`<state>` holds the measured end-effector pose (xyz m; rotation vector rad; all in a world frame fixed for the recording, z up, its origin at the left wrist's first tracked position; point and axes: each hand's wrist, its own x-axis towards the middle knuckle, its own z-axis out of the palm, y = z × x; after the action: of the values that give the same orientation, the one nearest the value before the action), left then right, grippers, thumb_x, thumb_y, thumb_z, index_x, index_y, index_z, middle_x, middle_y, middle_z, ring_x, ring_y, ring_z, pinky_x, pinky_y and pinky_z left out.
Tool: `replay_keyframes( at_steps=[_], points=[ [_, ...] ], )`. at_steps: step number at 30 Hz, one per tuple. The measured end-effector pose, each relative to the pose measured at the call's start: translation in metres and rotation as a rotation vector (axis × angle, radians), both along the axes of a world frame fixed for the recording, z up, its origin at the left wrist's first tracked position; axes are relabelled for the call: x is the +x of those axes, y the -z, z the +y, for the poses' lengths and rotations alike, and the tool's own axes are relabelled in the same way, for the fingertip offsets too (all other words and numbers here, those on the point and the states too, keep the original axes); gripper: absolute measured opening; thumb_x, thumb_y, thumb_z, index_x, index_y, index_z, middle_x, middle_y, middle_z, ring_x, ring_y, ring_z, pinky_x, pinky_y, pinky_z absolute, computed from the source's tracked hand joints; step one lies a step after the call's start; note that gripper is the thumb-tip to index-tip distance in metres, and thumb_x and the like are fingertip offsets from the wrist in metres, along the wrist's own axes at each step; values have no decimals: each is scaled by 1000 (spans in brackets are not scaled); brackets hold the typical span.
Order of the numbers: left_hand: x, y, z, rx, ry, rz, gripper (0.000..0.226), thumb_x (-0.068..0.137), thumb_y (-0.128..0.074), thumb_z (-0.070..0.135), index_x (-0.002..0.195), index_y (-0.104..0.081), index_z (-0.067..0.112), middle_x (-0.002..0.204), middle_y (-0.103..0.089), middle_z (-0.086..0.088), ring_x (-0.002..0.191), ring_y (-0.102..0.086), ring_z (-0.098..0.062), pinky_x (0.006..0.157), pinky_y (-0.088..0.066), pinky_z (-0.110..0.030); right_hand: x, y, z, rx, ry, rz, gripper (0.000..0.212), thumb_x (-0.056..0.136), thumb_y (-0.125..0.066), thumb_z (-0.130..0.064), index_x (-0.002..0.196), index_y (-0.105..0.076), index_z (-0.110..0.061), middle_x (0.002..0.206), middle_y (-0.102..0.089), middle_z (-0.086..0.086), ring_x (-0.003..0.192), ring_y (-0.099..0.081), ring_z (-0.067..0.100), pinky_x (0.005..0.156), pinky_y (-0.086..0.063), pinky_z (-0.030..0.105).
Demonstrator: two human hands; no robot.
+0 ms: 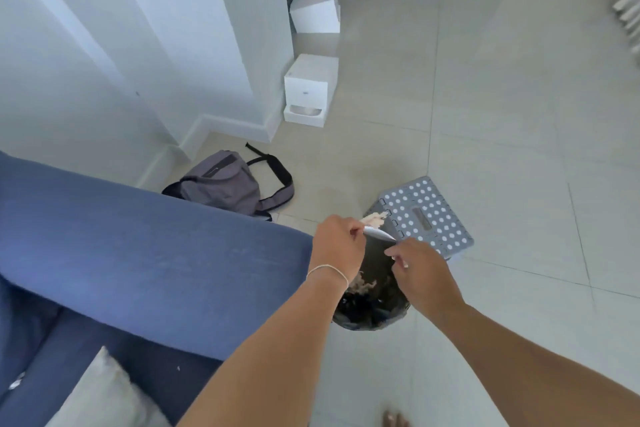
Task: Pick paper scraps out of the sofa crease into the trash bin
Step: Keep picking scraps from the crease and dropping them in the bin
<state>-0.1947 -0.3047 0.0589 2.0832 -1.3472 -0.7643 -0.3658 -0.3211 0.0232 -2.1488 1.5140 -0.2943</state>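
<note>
A trash bin [372, 314] lined with a black bag stands on the floor just right of the blue sofa arm [156, 253]. Both my hands hover over it. My left hand [337, 246] pinches one end of a white paper scrap [379, 234], and a crumpled beige scrap [374, 218] sticks up beside its fingers. My right hand [420, 272] grips the other end of the white scrap. More pale scraps [363, 286] lie inside the bin. The sofa crease is in the lower left, mostly out of view.
A grey stool with white dots [426, 215] stands right behind the bin. A grey backpack [225, 182] lies on the tile floor by the sofa. Two white boxes [308, 87] sit near the wall. A light cushion [104, 395] rests on the sofa.
</note>
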Motion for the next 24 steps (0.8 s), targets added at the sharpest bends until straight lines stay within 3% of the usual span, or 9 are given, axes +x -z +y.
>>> replay_keyframes(
  at_steps=[4,8,10,13,17,24],
  points=[
    [-12,32,-12,83,-12,-41,20,90,-57,12,90,-76,13,88,-71,-7,78,-65,-25,73,-55,-37,-3,27,-18,131,-47,-1,29,90,-57,-13,113,-73,-20,113,-72,-3,105,-64,18,94,-48,26],
    [-21,64,-10,203,-60,-61,25,87,-55,9,71,-69,21,74,-63,0,68,-59,-19,66,-52,-31,-21,46,-29,286,-25,19,35,86,-60,-31,120,-69,-29,121,-70,-5,106,-65,16,97,-51,31],
    [-25,76,-8,241,-27,-73,24,86,-54,11,71,-71,20,73,-65,1,68,-60,-20,64,-53,-30,-33,51,-32,289,-34,24,40,85,-61,-34,124,-67,-28,126,-67,-5,115,-60,15,102,-47,31],
    [-29,85,-12,250,42,-113,24,89,-53,14,88,-77,18,83,-70,0,76,-65,-21,68,-56,-32,-49,57,-37,265,-96,59,45,87,-62,-37,130,-62,-25,132,-62,-7,124,-53,12,106,-39,26],
    [-34,91,-17,248,145,-210,25,95,-49,23,104,-72,18,106,-64,-2,93,-61,-20,84,-52,-33,-58,60,-41,250,-105,43,49,87,-61,-44,132,-59,-24,130,-62,-8,118,-57,11,101,-45,27],
    [-37,91,-9,156,224,-230,25,94,-54,29,109,-72,20,127,-49,3,105,-56,-17,94,-47,-32,-54,53,-37,253,-116,69,52,88,-61,-46,136,-55,-25,135,-59,-7,123,-54,14,103,-44,30]
  ],
)
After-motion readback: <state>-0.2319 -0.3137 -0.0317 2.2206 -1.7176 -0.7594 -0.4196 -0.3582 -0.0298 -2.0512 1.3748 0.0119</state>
